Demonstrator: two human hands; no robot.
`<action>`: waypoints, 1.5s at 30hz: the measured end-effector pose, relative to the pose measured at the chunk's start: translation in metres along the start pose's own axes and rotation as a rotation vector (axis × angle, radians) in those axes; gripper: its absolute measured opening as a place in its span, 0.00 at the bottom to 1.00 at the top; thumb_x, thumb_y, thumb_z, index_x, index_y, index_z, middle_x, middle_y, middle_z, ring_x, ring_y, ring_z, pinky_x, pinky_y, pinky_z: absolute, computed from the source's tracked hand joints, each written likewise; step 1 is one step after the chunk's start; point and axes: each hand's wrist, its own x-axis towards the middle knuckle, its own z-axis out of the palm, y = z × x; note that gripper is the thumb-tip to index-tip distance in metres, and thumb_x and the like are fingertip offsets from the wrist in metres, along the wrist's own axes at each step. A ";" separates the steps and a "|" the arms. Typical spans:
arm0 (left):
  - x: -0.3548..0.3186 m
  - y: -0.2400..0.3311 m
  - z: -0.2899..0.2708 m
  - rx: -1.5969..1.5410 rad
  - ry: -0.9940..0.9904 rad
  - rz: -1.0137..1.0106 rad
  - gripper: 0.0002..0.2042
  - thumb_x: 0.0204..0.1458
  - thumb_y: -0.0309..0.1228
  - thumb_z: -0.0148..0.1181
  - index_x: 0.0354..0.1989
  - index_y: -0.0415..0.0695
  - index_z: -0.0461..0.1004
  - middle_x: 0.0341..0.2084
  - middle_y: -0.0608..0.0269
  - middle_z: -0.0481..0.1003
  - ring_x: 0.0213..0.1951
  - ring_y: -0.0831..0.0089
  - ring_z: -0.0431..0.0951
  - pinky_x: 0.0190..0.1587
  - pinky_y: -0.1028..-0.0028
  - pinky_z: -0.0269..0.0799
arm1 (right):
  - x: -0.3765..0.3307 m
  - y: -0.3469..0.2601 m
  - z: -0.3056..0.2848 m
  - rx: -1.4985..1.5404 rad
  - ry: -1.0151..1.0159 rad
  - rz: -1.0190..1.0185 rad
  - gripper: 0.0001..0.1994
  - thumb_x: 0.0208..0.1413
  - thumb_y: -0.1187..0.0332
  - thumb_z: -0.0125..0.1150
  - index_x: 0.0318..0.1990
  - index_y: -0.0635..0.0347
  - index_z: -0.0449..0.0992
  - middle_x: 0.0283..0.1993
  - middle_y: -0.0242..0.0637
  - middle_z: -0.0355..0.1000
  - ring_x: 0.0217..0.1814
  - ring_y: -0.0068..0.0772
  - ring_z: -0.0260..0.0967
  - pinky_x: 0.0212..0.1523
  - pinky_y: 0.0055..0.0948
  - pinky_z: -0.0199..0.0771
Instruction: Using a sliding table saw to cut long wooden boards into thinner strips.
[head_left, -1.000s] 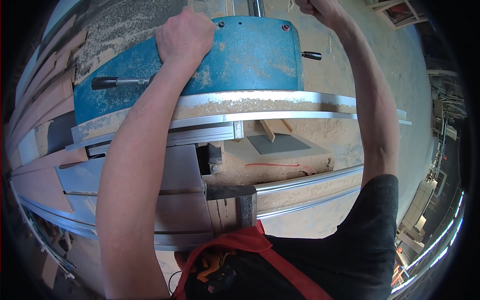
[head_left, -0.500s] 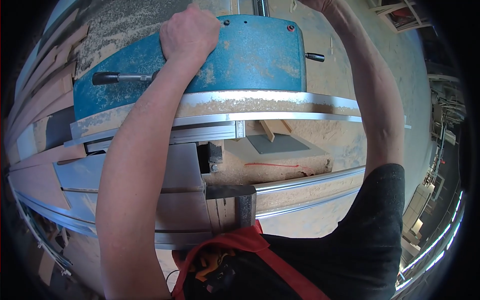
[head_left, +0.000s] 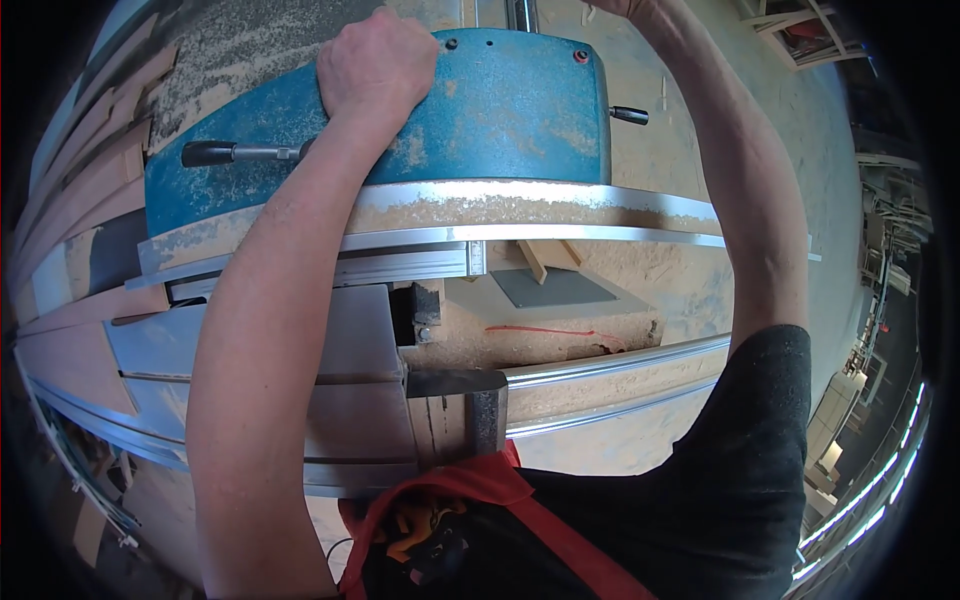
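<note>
My left hand [head_left: 378, 62] is closed, knuckles up, at the far edge of a dusty blue machine housing [head_left: 500, 110]. Its fingertips curl away out of sight, so what they grip is hidden. My right hand [head_left: 640, 8] is at the top edge of the picture, beyond the housing's right end, and mostly cut off; I cannot make out its fingers. A black-handled lever [head_left: 210, 153] sticks out on the housing's left, beside my left forearm. Another black handle [head_left: 629, 115] juts from its right end. A long metal rail [head_left: 480, 200], coated with sawdust, runs along the housing's near side.
Close to my body lie a grey metal machine table [head_left: 360, 420] and aluminium rails [head_left: 620, 370]. Wood strips [head_left: 110, 160] are stacked at the left. A grey plate [head_left: 555, 288] and wood offcuts [head_left: 534, 260] lie on a dusty surface. Wooden frames [head_left: 800, 30] stand far right.
Both hands keep nearly the same places. The view has shifted very slightly, and my left forearm sits a little further left.
</note>
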 end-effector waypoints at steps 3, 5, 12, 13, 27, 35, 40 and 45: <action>-0.001 0.005 0.005 -0.021 0.001 0.007 0.18 0.57 0.34 0.49 0.32 0.33 0.84 0.31 0.36 0.82 0.38 0.42 0.84 0.45 0.51 0.80 | 0.012 0.013 -0.035 0.193 -0.074 0.022 0.20 0.74 0.58 0.45 0.23 0.46 0.59 0.16 0.17 0.45 0.13 0.16 0.37 0.13 0.21 0.37; 0.000 -0.009 0.001 0.019 0.012 -0.011 0.18 0.57 0.34 0.50 0.32 0.33 0.84 0.31 0.36 0.82 0.37 0.42 0.84 0.45 0.51 0.80 | 0.027 0.038 -0.022 0.313 -0.162 0.037 0.20 0.74 0.58 0.45 0.23 0.46 0.59 0.16 0.17 0.45 0.13 0.16 0.37 0.13 0.21 0.37; 0.001 0.003 0.000 0.012 -0.046 -0.003 0.19 0.56 0.34 0.50 0.28 0.33 0.84 0.30 0.35 0.82 0.37 0.43 0.85 0.45 0.51 0.80 | -0.011 0.052 -0.005 0.023 -0.023 0.035 0.20 0.73 0.59 0.46 0.23 0.46 0.60 0.16 0.17 0.45 0.13 0.17 0.37 0.14 0.24 0.37; 0.002 0.003 -0.002 0.014 -0.044 -0.003 0.19 0.56 0.34 0.50 0.28 0.33 0.84 0.30 0.35 0.82 0.37 0.43 0.85 0.45 0.51 0.80 | -0.014 0.050 -0.007 0.023 -0.024 0.033 0.20 0.73 0.59 0.46 0.23 0.46 0.60 0.16 0.17 0.45 0.13 0.17 0.37 0.14 0.24 0.37; 0.005 -0.006 -0.008 0.002 -0.176 0.018 0.22 0.61 0.40 0.42 0.47 0.39 0.81 0.42 0.39 0.82 0.49 0.45 0.82 0.58 0.54 0.73 | -0.106 0.137 -0.092 -1.176 0.326 -0.059 0.34 0.68 0.38 0.47 0.39 0.68 0.80 0.31 0.40 0.77 0.34 0.34 0.75 0.39 0.36 0.77; 0.009 0.005 -0.006 0.023 -0.204 -0.026 0.22 0.60 0.40 0.42 0.50 0.43 0.81 0.45 0.39 0.81 0.50 0.42 0.80 0.58 0.51 0.72 | -0.090 0.162 -0.106 -0.531 0.304 0.464 0.27 0.71 0.46 0.42 0.27 0.58 0.72 0.22 0.32 0.67 0.21 0.26 0.65 0.23 0.30 0.67; 0.011 0.009 -0.004 0.052 -0.174 -0.046 0.22 0.60 0.39 0.42 0.51 0.44 0.81 0.45 0.40 0.81 0.50 0.42 0.80 0.57 0.51 0.73 | -0.080 0.166 -0.113 -0.449 0.278 0.481 0.24 0.72 0.51 0.41 0.26 0.55 0.69 0.19 0.28 0.60 0.17 0.23 0.57 0.17 0.27 0.55; 0.008 0.013 -0.002 0.073 -0.217 -0.051 0.22 0.61 0.39 0.41 0.51 0.45 0.81 0.46 0.41 0.81 0.51 0.42 0.80 0.57 0.52 0.72 | -0.079 0.178 -0.119 -0.436 0.359 0.449 0.23 0.71 0.52 0.42 0.27 0.55 0.70 0.18 0.28 0.61 0.16 0.23 0.57 0.17 0.28 0.55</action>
